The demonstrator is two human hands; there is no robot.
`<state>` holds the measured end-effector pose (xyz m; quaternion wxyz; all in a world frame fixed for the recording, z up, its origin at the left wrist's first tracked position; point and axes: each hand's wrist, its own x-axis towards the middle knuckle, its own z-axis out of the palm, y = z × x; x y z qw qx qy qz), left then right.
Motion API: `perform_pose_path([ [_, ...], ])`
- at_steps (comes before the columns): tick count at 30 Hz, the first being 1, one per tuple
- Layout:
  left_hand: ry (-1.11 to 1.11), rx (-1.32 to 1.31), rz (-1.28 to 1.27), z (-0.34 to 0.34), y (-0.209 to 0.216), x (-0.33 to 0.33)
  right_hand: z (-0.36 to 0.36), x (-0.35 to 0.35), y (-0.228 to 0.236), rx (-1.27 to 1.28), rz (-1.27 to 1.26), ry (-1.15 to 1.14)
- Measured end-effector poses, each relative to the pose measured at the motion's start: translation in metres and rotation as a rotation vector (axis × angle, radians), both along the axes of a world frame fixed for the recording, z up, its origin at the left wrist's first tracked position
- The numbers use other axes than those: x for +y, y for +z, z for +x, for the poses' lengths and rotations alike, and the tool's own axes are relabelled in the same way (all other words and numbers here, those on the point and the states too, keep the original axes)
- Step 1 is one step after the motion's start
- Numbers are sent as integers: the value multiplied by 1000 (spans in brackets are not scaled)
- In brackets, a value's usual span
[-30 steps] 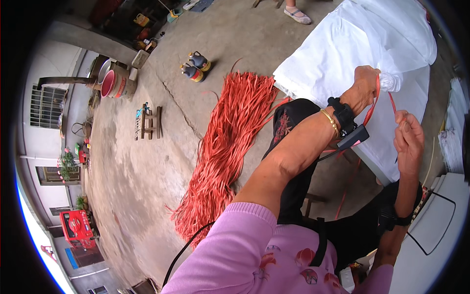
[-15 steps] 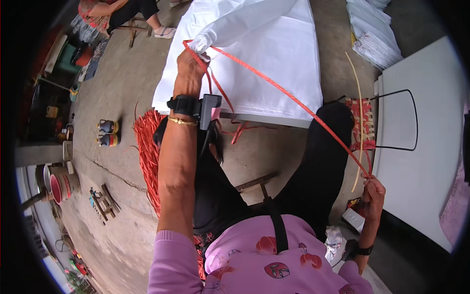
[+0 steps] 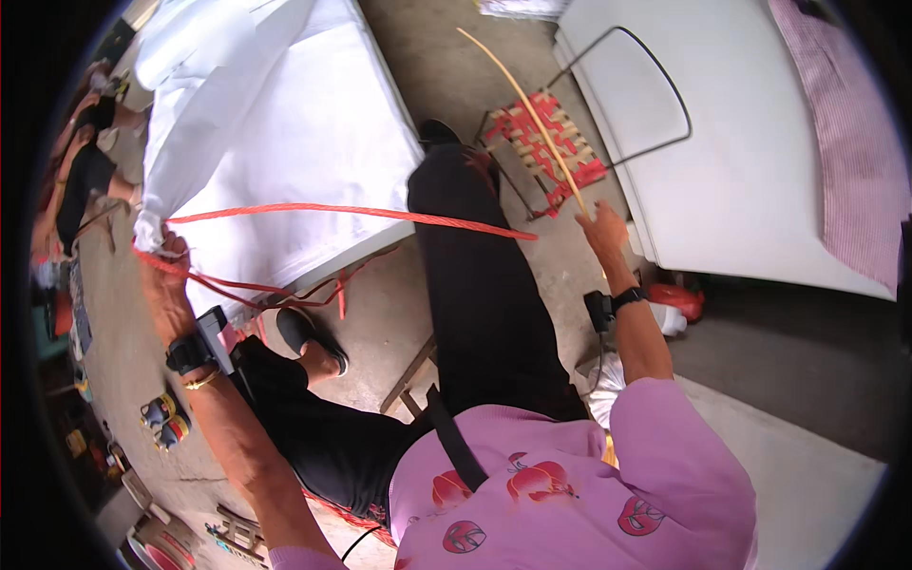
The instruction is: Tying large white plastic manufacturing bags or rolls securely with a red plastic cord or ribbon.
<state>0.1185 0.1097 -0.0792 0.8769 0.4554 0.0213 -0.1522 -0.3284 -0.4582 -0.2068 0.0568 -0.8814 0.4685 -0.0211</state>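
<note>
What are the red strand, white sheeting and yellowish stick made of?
Red strand: probably plastic, slightly glossy, with fine lengthwise lines. White sheeting: perhaps woven plastic or cloth; smooth, softly creased. Yellowish stick: likely cane or bamboo, smooth, judging by colour and gentle bend.

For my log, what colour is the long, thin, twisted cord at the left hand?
Orange-red; the cord shows best in the head view.

The white gathered sheet [image 3: 275,142] looked like smooth plastic cloth, the long red strand [image 3: 313,206] like slightly glossy plastic; the grey concrete floor [image 3: 432,57] was matt.
</note>
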Motion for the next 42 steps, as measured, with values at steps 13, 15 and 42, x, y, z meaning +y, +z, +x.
perform_pose_path([
  [13,326,63,13,-64,40,-62,-91,8,241,-505,669,161],
  [15,334,73,-6,-54,46,-64,-84,10,306,-456,691,241],
  [42,227,-64,373,-103,82,-115,186,56,174,-454,205,734],
])
